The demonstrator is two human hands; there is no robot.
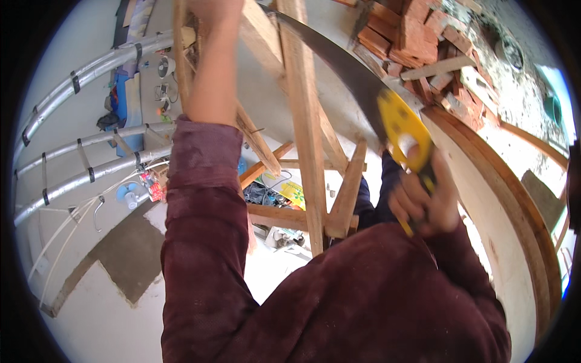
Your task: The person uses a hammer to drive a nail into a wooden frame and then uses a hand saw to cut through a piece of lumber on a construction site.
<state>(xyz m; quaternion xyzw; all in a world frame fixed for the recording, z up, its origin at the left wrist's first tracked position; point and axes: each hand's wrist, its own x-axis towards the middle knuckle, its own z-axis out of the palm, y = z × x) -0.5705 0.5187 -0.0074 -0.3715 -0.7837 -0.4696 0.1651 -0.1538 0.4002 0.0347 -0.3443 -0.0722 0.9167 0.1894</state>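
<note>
My right hand [423, 196] is wrapped round the black-and-yellow handle of a handsaw [351, 75]. The long dark blade curves up and left from the handle to the timbers at the top of the view, where it crosses a wooden post [302, 115]. Whether the teeth touch wood I cannot tell. My left arm reaches up to the top edge, where my left hand [215, 9] is blurred and partly cut off beside the timbers. Its fingers do not show. A slanting wooden beam [263, 36] runs between my left hand and the post.
Stacked red bricks [405, 36] and loose boards lie at the upper right. A curved wood-edged panel [502, 199] stands to my right. At the left are metal ladder rails [91, 169]. More crossing timbers [345, 193] and a yellow package [292, 195] are below the post.
</note>
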